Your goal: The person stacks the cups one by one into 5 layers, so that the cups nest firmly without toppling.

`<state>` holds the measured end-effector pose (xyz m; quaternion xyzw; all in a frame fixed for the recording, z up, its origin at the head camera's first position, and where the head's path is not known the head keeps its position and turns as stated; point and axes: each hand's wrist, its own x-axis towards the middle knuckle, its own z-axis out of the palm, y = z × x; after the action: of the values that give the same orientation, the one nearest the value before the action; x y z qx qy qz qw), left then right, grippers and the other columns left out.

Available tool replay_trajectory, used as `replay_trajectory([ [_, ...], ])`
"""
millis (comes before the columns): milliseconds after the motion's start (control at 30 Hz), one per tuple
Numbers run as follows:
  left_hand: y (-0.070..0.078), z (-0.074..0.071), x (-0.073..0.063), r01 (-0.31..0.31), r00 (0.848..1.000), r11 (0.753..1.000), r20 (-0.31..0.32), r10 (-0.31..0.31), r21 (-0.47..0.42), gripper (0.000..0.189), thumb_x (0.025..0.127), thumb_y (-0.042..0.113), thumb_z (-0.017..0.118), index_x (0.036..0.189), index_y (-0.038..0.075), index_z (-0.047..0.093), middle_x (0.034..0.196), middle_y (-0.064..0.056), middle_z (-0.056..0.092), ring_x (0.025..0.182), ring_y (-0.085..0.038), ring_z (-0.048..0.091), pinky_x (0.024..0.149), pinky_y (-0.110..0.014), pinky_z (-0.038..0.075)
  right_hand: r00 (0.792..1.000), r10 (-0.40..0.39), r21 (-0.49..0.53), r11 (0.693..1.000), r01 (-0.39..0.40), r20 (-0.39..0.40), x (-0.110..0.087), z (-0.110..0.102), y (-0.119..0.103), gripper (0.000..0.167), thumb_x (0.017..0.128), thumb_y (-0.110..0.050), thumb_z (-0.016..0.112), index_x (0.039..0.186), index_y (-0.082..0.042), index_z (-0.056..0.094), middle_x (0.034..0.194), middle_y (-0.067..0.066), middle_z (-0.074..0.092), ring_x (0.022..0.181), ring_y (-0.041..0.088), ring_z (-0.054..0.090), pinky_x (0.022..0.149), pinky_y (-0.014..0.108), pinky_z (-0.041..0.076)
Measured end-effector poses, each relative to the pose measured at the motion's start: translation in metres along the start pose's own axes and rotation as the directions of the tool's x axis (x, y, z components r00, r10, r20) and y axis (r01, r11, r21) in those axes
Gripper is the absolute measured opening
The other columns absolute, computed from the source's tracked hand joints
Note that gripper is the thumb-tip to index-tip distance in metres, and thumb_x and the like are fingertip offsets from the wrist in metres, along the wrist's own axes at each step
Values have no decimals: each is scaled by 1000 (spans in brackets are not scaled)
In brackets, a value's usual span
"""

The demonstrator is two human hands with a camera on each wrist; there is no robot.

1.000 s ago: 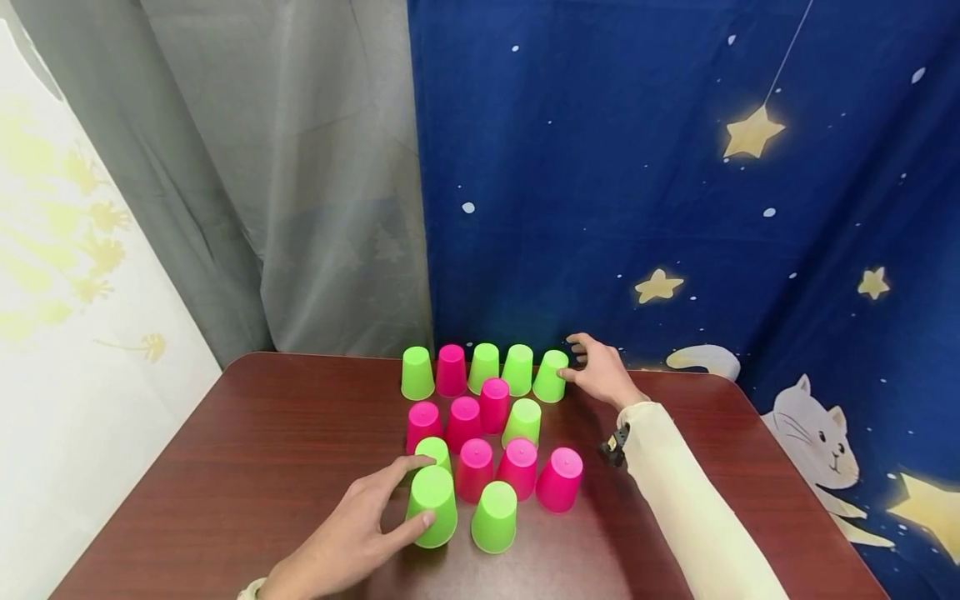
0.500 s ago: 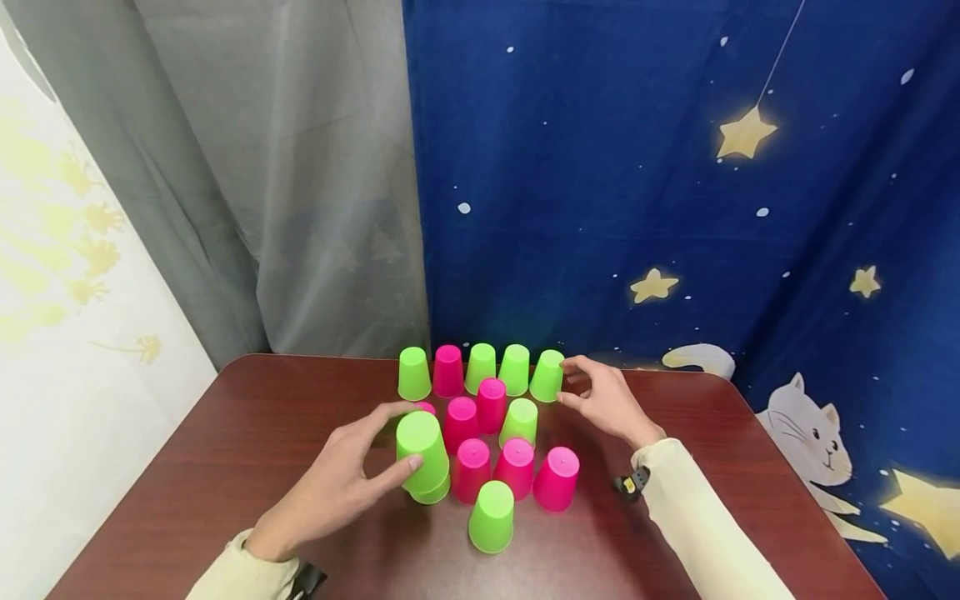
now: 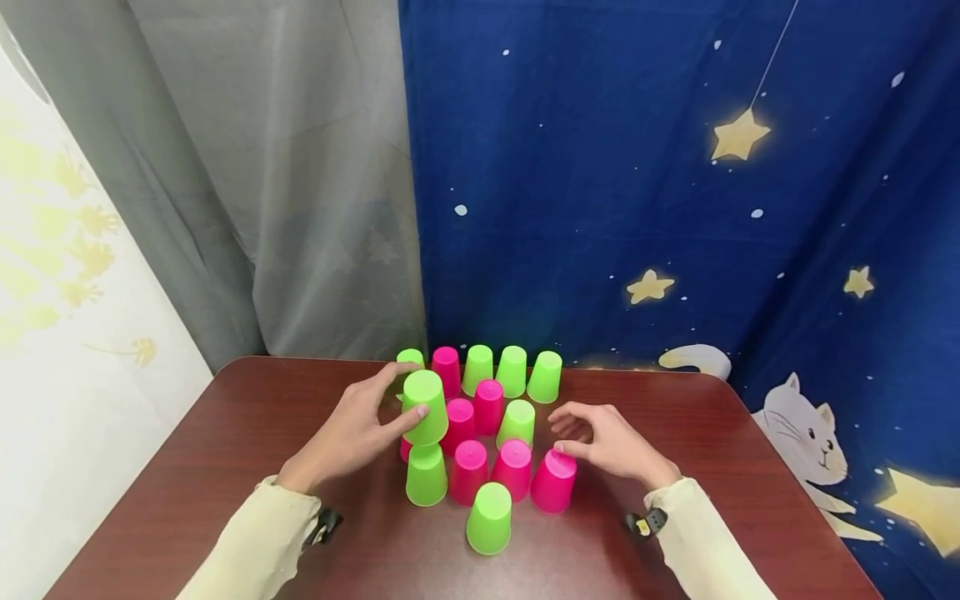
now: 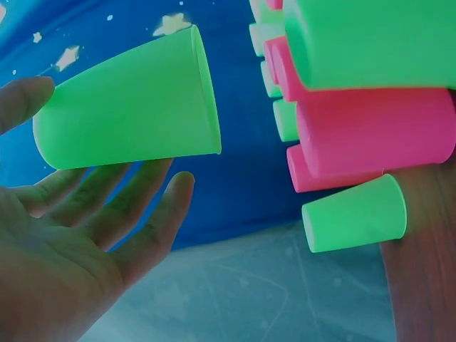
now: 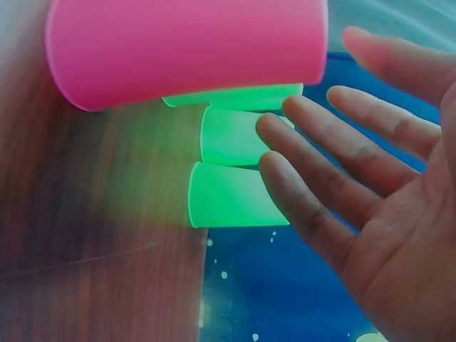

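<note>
My left hand (image 3: pixel 358 429) holds a green cup (image 3: pixel 424 407) upside down between thumb and fingers. The left wrist view shows this green cup (image 4: pixel 128 107) raised clear of the table, thumb at its base and fingers along its side. Below it in the head view stands another green cup (image 3: pixel 426 477), upside down. My right hand (image 3: pixel 611 442) holds nothing; its fingers are loosely bent beside the rightmost pink cup (image 3: pixel 553 483). In the right wrist view those fingers (image 5: pixel 313 192) reach out beside the pink cup (image 5: pixel 185 50), overlapping green cups (image 5: pixel 235 196) behind.
A back row of green cups (image 3: pixel 512 372) with one pink cup (image 3: pixel 446 371) runs along the far table edge. Pink cups (image 3: pixel 488 408) and a green cup (image 3: pixel 517 425) stand mid-table. One green cup (image 3: pixel 488 521) is nearest the front. A blue curtain (image 3: pixel 600 167) hangs behind the table.
My left hand has lifted the green cup up and away from the front left, uncovering the green cup beneath. My right hand has drawn back from the far right green cup toward the rightmost pink cup.
</note>
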<state>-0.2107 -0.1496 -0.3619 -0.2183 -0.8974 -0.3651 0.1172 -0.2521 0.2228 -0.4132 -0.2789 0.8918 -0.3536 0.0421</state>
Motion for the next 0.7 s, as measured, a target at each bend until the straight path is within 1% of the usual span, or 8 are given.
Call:
replay_trajectory([
  [100,-2,-2,9,1,1000,1000,3,-1,-13,54,92,33,73,138,17,51,115,1,67,93,-12,63,82,-29,58,1000,2,12,1000,-2,13,-7,4,0,31,89,-25,77,117,-17,67,110,8,74,97,14,71,83,25,60],
  [167,-3,-2,14,6,1000,1000,6,-6,-28,53,92,33,72,138,18,50,117,1,67,95,-13,63,82,-28,58,1000,6,14,1000,-6,11,-11,7,1,31,90,-30,75,117,-17,68,110,7,74,97,12,71,83,25,60],
  [267,-5,0,22,19,1000,998,15,-18,-67,52,93,31,72,138,18,50,119,0,67,99,-15,65,84,-26,59,1000,15,15,1000,-15,3,-17,11,2,30,92,-34,72,117,-17,68,109,3,74,98,12,71,83,25,60],
  [333,-8,2,27,24,1000,995,19,-23,-96,52,93,31,72,138,17,50,122,-2,66,104,-17,66,86,-29,60,1000,22,18,1000,-22,2,-20,14,2,30,94,-36,70,118,-18,68,109,-1,74,99,12,70,85,26,60],
  [433,-12,4,33,26,1000,992,20,-23,-125,52,94,31,71,139,16,49,124,-5,66,109,-19,67,90,-36,61,999,29,37,999,-29,16,-24,17,0,32,94,-37,70,120,-18,67,110,-3,72,100,12,69,86,27,60],
  [500,-15,4,39,27,1000,991,16,-25,-133,52,94,31,70,139,15,49,125,-7,65,110,-22,67,92,-40,60,999,32,59,998,-34,30,-27,17,-1,35,93,-35,72,122,-18,66,110,-2,72,99,13,70,85,27,60],
  [600,-18,3,47,49,999,990,12,-48,-129,52,94,31,70,139,15,49,125,-9,65,110,-25,68,91,-41,61,999,33,86,996,-37,36,-31,19,-1,39,89,-29,77,123,-16,64,110,1,72,96,15,71,80,25,61],
  [700,-21,2,56,63,998,989,14,-61,-131,52,95,32,70,139,16,49,126,-9,64,110,-27,68,92,-42,60,999,29,107,994,-31,20,-34,21,0,43,85,-23,80,124,-15,64,110,3,72,93,17,71,78,24,60],
])
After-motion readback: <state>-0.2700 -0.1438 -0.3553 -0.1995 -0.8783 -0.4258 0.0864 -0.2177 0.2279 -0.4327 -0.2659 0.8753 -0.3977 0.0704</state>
